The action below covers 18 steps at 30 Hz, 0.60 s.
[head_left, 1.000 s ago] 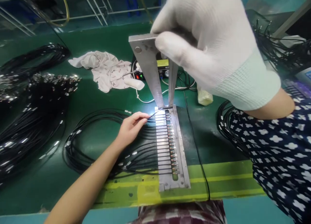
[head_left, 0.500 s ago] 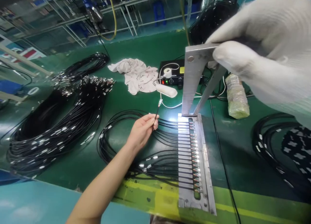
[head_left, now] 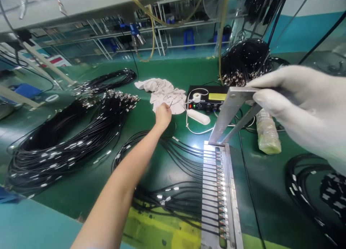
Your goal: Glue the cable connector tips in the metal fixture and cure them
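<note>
My bare left hand (head_left: 163,115) is closed in a pinch at the front of a crumpled white cloth (head_left: 167,94). A thin dark cable end (head_left: 171,103) pokes out past its fingertips; the rest of that cable is mostly hidden. My right hand (head_left: 294,101), in a white glove, grips the raised end of a hinged metal frame (head_left: 225,112) between thumb and fingers. The frame tilts up from a metal fixture (head_left: 234,191), where several black cables (head_left: 183,157) lie side by side in slots, their connectors along a long opening.
A black box with a yellow display (head_left: 216,96) stands behind the fixture, near a white handheld piece (head_left: 198,116) on a cord. A wrapped bottle (head_left: 267,133) is to the right. Cable bundles lie left (head_left: 70,144), right (head_left: 300,184) and at the back (head_left: 243,58).
My left hand has moved away from me with the cable, from beside the fixture to the white cloth. My right hand still holds the frame raised. The view has tipped upward.
</note>
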Tool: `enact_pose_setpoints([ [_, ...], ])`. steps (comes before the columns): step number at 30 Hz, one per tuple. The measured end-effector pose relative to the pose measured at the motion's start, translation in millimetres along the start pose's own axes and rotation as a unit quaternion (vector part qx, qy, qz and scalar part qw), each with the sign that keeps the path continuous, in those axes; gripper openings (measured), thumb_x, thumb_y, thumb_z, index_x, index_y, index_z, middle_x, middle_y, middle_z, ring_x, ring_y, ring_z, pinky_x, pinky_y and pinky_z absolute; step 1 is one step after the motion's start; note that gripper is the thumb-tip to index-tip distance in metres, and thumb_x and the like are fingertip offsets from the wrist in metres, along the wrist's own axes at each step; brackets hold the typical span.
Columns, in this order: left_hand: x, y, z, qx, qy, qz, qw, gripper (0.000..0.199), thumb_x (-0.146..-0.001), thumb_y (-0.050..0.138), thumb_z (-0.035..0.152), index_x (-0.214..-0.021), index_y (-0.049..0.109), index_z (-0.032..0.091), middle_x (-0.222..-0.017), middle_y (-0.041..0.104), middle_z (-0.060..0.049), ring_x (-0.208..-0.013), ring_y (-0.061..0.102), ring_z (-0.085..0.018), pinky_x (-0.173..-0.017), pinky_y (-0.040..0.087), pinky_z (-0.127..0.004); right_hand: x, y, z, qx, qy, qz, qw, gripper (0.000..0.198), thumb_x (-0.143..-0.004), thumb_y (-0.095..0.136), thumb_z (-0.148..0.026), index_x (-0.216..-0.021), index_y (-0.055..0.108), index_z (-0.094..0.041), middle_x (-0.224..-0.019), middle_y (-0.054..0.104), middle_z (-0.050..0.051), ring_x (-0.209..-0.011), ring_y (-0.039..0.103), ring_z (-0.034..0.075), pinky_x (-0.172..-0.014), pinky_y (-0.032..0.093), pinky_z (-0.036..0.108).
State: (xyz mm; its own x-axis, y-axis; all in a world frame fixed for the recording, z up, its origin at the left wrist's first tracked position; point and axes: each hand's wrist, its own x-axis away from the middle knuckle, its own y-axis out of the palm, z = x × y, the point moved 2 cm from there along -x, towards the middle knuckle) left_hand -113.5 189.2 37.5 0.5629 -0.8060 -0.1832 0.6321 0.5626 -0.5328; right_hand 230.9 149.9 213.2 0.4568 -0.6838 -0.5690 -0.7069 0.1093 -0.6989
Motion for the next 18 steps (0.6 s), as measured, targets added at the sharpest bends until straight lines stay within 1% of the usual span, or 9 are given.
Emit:
enact_pose_setpoints([
  [1, -6.1, 6.3, 0.4, -0.038, 0.009, -0.001, 0.999, 0.016, -0.089, 0.046, 0.012, -0.081, 0.060, 0.011, -0.082, 0.064, -0.004, -0.077, 0.061, -0.013, -0.075, 0.044, -0.032, 0.1, -0.7, -1.6, 0.008, 0.010, -0.001, 1.000, 0.019, -0.095, 0.060, -0.045, -0.106, 0.070, -0.032, -0.082, 0.071, 0.004, -0.071, 0.067, 0.026, -0.051, 0.044, 0.035],
  [3, -9.5, 18.2, 0.3, -0.104, 0.028, -0.012, 0.994, 0.019, -0.092, 0.044, 0.009, -0.080, 0.059, 0.012, -0.088, 0.065, -0.007, -0.084, 0.064, -0.017, -0.076, 0.045, -0.035, -0.1, -1.4, -5.1, 0.001, 0.002, -0.014, 1.000, 0.019, -0.096, 0.057, -0.043, -0.105, 0.069, -0.031, -0.077, 0.070, 0.002, -0.066, 0.066, 0.025, -0.052, 0.046, 0.036],
  [5, -5.2, 28.4, -1.8, -0.161, 0.050, -0.039, 0.985, 0.017, -0.092, 0.047, 0.010, -0.081, 0.060, 0.012, -0.091, 0.066, -0.009, -0.088, 0.064, -0.019, -0.078, 0.047, -0.036, -0.1, -2.3, -7.6, 0.001, -0.024, -0.021, 0.999, 0.018, -0.098, 0.056, -0.040, -0.104, 0.068, -0.029, -0.083, 0.071, 0.002, -0.070, 0.067, 0.024, -0.061, 0.050, 0.036],
  [8, 4.1, 39.9, -8.6, -0.236, 0.082, -0.087, 0.964, 0.015, -0.094, 0.056, 0.023, -0.094, 0.064, 0.010, -0.098, 0.066, -0.009, -0.094, 0.064, -0.019, -0.085, 0.052, -0.038, 0.3, -3.7, -8.9, -0.004, -0.040, -0.033, 0.999, 0.017, -0.099, 0.054, -0.036, -0.104, 0.067, -0.026, -0.095, 0.072, 0.001, -0.079, 0.067, 0.021, -0.071, 0.052, 0.033],
  [10, 8.2, 44.3, -12.1, -0.283, 0.100, -0.110, 0.947, 0.024, -0.093, 0.060, 0.033, -0.105, 0.063, 0.012, -0.106, 0.065, -0.007, -0.099, 0.063, -0.019, -0.090, 0.053, -0.041, 0.9, -4.3, -9.6, -0.005, -0.032, -0.043, 0.999, 0.017, -0.100, 0.053, -0.034, -0.105, 0.067, -0.024, -0.097, 0.071, 0.001, -0.080, 0.067, 0.020, -0.072, 0.052, 0.032],
  [11, 9.8, 45.1, -12.6, -0.304, 0.109, -0.119, 0.939, 0.022, -0.093, 0.059, 0.031, -0.104, 0.064, 0.012, -0.106, 0.066, -0.008, -0.100, 0.063, -0.020, -0.092, 0.052, -0.043, 1.3, -4.6, -10.3, -0.005, -0.026, -0.046, 0.999, 0.018, -0.100, 0.053, -0.034, -0.105, 0.067, -0.024, -0.097, 0.071, 0.002, -0.080, 0.067, 0.020, -0.071, 0.052, 0.031],
  [13, 13.1, 42.9, -11.2, -0.341, 0.126, -0.131, 0.923, 0.018, -0.093, 0.052, 0.020, -0.095, 0.066, 0.009, -0.100, 0.067, -0.014, -0.100, 0.064, -0.026, -0.091, 0.050, -0.044, 2.2, -4.9, -12.0, -0.010, -0.019, -0.049, 0.999, 0.018, -0.100, 0.052, -0.034, -0.105, 0.067, -0.024, -0.097, 0.071, 0.002, -0.082, 0.066, 0.020, -0.071, 0.051, 0.031],
  [15, 16.8, 35.1, -7.7, -0.368, 0.136, -0.132, 0.910, 0.023, -0.089, 0.044, 0.011, -0.089, 0.067, 0.007, -0.095, 0.066, -0.021, -0.096, 0.066, -0.032, -0.086, 0.049, -0.045, 3.4, -5.0, -13.6, -0.018, -0.018, -0.052, 0.998, 0.018, -0.100, 0.052, -0.034, -0.105, 0.066, -0.024, -0.099, 0.071, 0.001, -0.083, 0.066, 0.019, -0.072, 0.051, 0.030],
  [18, 21.7, 17.2, -3.7, -0.392, 0.132, -0.113, 0.903, 0.030, -0.087, 0.037, 0.010, -0.100, 0.065, 0.006, -0.099, 0.066, -0.024, -0.094, 0.067, -0.036, -0.078, 0.050, -0.043, 5.3, -5.1, -15.1, -0.029, -0.026, -0.052, 0.998, 0.017, -0.101, 0.051, -0.032, -0.107, 0.066, -0.025, -0.101, 0.071, 0.001, -0.085, 0.067, 0.018, -0.073, 0.050, 0.029],
])
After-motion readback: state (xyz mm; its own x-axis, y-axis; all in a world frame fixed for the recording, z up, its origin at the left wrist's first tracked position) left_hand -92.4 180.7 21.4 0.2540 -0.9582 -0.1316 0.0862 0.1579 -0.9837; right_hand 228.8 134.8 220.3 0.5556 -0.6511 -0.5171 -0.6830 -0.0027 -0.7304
